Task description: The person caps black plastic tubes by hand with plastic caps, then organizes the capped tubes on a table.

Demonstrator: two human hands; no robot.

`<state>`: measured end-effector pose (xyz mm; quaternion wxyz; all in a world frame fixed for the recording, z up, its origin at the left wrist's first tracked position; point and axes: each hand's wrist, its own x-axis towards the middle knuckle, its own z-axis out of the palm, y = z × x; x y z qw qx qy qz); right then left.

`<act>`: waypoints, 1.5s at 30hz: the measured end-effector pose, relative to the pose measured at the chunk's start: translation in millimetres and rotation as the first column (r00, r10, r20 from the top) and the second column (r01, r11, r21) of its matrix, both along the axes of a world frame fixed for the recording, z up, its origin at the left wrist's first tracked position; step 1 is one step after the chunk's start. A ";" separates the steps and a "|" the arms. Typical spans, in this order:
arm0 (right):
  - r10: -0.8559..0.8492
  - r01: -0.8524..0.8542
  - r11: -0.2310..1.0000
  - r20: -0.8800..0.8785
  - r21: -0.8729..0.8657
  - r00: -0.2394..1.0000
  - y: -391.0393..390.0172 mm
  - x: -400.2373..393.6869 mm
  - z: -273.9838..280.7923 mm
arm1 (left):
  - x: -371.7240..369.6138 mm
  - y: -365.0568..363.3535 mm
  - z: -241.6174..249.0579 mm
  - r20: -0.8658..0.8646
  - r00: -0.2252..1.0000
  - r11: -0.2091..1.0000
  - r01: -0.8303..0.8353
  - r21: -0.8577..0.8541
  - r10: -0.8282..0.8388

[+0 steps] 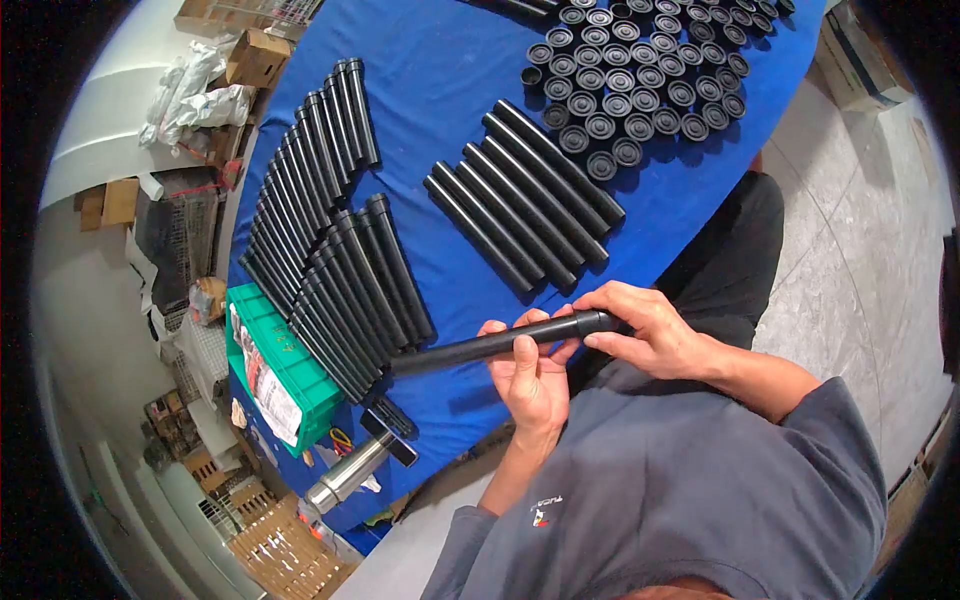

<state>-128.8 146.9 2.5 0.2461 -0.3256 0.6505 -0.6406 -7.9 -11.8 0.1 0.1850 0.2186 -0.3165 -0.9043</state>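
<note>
Near the front edge of the blue-covered table [440, 80], a long black tube [480, 347] is held crosswise just above the cloth. The left hand [530, 375] is wrapped around the tube's middle, fingers closed over it from below. The right hand [650, 330] is closed over the tube's right end, where a black end cap [600, 321] appears to be seated; whether it is fully home cannot be told. The step in hand is judged to be the pressing or twisting of the cap onto the tube. Toward the far edge, a cluster of loose black caps [640, 80] is laid out, and just beside it a row of bare tubes [520, 195] lies at a slant. Along the left edge, two banks of tubes [330, 230] are stacked side by side. Off the left corner, a green crate [285, 360] and a steel flask [345, 475] are seen. The next move is judged to call for a firm counter-grip at mid-tube while the cap is driven square, then placement among the banked tubes.
</note>
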 end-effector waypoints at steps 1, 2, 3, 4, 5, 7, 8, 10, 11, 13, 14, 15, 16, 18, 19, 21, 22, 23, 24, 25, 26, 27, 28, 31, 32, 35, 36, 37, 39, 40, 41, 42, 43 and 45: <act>0.002 -0.002 1.000 0.006 0.002 1.000 -0.8 0.6 0.0 | 1.5 0.4 0.7 0.019 1.000 1.000 -0.011 0.004 0.011; 0.003 -0.003 1.000 0.011 0.004 1.000 -0.8 0.8 -0.4 | 2.5 1.2 1.0 0.036 0.999 1.000 -0.019 0.008 0.019; 0.003 -0.003 1.000 0.013 0.007 1.000 -0.9 -0.2 -0.6 | 2.0 2.0 0.7 0.051 0.998 1.000 -0.028 0.013 0.027; 0.014 -0.014 1.000 0.032 0.022 0.999 -0.9 -1.4 0.1 | 2.1 2.0 -1.2 0.049 0.998 0.998 -0.043 0.043 0.041; 0.025 -0.027 0.999 0.053 0.036 0.998 -1.2 -2.4 0.9 | 3.5 1.1 -4.3 0.049 0.997 0.996 -0.058 0.073 0.055; 0.038 -0.041 0.998 0.063 0.044 0.997 -2.5 -2.5 0.4 | 5.3 0.3 -5.7 0.045 0.997 0.994 -0.071 0.079 0.068; 0.038 -0.040 0.998 0.053 0.039 0.998 -2.5 -2.4 -1.6 | 5.2 0.4 -5.8 0.040 0.997 0.996 -0.066 0.055 0.064; 0.042 -0.043 0.998 0.041 0.038 0.998 -2.4 -3.0 -1.8 | 4.8 -0.8 -3.4 0.035 0.998 0.998 -0.050 0.032 0.049; 0.047 -0.049 0.998 0.038 0.043 0.998 -1.8 -4.7 -0.2 | 3.6 -2.7 0.6 0.032 0.999 0.999 -0.039 0.032 0.038; 0.030 -0.035 0.999 0.099 0.042 0.995 -2.4 -6.9 5.3 | 1.2 -3.2 4.3 0.034 0.999 0.999 -0.035 0.003 0.035; 0.010 -0.016 0.999 0.164 0.036 0.986 -4.8 -6.5 9.8 | 0.2 -3.4 4.8 0.038 0.998 0.999 -0.041 -0.029 0.043; -0.011 0.004 0.999 0.230 0.032 0.973 -6.1 -6.7 12.5 | -0.5 -3.4 5.1 0.043 0.998 0.997 -0.048 -0.059 0.050; 0.021 -0.028 0.999 0.196 0.032 0.980 -6.7 -7.9 9.0 | 0.0 -4.0 3.3 0.043 0.998 0.996 -0.040 -0.082 0.044; 0.078 -0.084 0.996 0.131 0.040 0.988 -7.5 -10.9 -4.0 | 2.4 -5.8 -1.8 0.045 0.999 0.992 -0.018 -0.125 0.024; 0.120 -0.137 0.990 0.294 0.040 0.948 -6.6 -11.7 -5.7 | 2.5 -6.0 -1.4 0.035 0.999 0.994 -0.011 -0.105 0.015; 0.095 -0.147 0.987 0.509 0.063 0.856 -5.6 -13.3 -0.3 | 3.1 -9.5 0.5 0.017 1.000 0.997 -0.001 -0.072 0.002; 0.081 -0.155 0.985 0.607 0.071 0.791 -5.7 -14.1 3.1 | 5.3 -13.0 1.7 0.011 1.000 1.000 0.011 -0.028 -0.010; 0.058 -0.139 0.987 0.628 0.081 0.776 -5.6 -14.9 5.6 | 8.3 -17.0 2.4 0.005 1.000 1.000 0.024 0.016 -0.024; 0.060 -0.125 0.989 0.554 0.080 0.830 -5.6 -13.0 4.0 | 11.0 -18.8 2.2 0.000 0.999 0.997 0.037 0.061 -0.037; 0.061 -0.111 0.991 0.476 0.077 0.878 -5.7 -10.0 1.0 | 12.3 -18.6 0.8 0.016 0.999 0.999 0.039 0.013 -0.039; 0.060 -0.096 0.993 0.392 0.074 0.918 -5.7 -8.5 -0.7 | 12.1 -16.6 -0.1 0.010 1.000 1.000 0.026 0.002 -0.026; 0.053 -0.093 0.991 0.366 0.093 0.929 -5.3 -9.2 2.7 | 12.6 -12.7 -0.6 0.007 1.000 1.000 0.012 -0.008 -0.012; 0.044 -0.070 0.993 0.265 0.092 0.963 -5.1 -7.3 2.2 | 13.9 -9.9 -0.6 0.004 1.000 1.000 -0.003 -0.019 0.003; 0.024 -0.027 0.996 0.036 0.089 0.999 -4.4 -6.7 2.0 | 14.2 -6.8 1.7 0.009 1.000 0.999 -0.012 -0.038 0.013; 0.027 -0.029 0.995 0.030 0.097 0.999 -4.5 -7.2 3.3 | 14.9 -6.6 1.5 0.010 1.000 0.999 -0.009 -0.038 0.009; 0.055 -0.057 0.990 0.019 0.129 0.998 -5.1 -9.7 3.5 | 14.4 -9.2 0.7 0.016 1.000 1.000 0.003 -0.009 -0.003; 0.068 -0.070 0.987 0.017 0.142 0.998 -4.7 -10.3 3.2 | 13.9 -11.2 0.7 0.021 1.000 1.000 0.007 0.024 -0.007; 0.059 -0.063 0.994 0.050 0.092 0.997 -5.0 -10.1 1.8 | 13.0 -13.6 0.4 0.025 1.000 0.998 0.011 0.056 -0.013; 0.046 -0.045 0.999 0.115 -0.011 0.992 -7.1 -8.2 -1.9 | 15.7 -22.0 -1.6 0.004 0.999 0.993 0.040 0.109 -0.041; 0.056 -0.057 0.998 0.228 -0.005 0.972 -6.1 -8.9 -2.3 | 17.9 -27.0 -2.5 -0.005 0.999 0.990 0.052 0.131 -0.052; 0.066 -0.071 0.998 0.341 0.000 0.938 -2.2 -9.2 -2.9 | 20.5 -31.1 -2.7 -0.014 0.999 0.984 0.050 0.168 -0.049; 0.071 -0.083 0.997 0.448 0.007 0.891 2.1 -9.5 -4.1 | 22.4 -34.3 -3.3 -0.024 0.999 0.977 0.051 0.207 -0.047; 0.104 -0.121 0.993 0.431 0.012 0.896 4.0 -11.2 -8.9 | 23.1 -36.1 -4.2 -0.034 0.998 0.967 0.054 0.248 -0.047; 0.166 -0.172 0.985 0.388 -0.018 0.906 5.8 -13.6 -7.7 | 22.0 -37.2 -6.1 -0.056 0.997 0.971 0.070 0.228 -0.059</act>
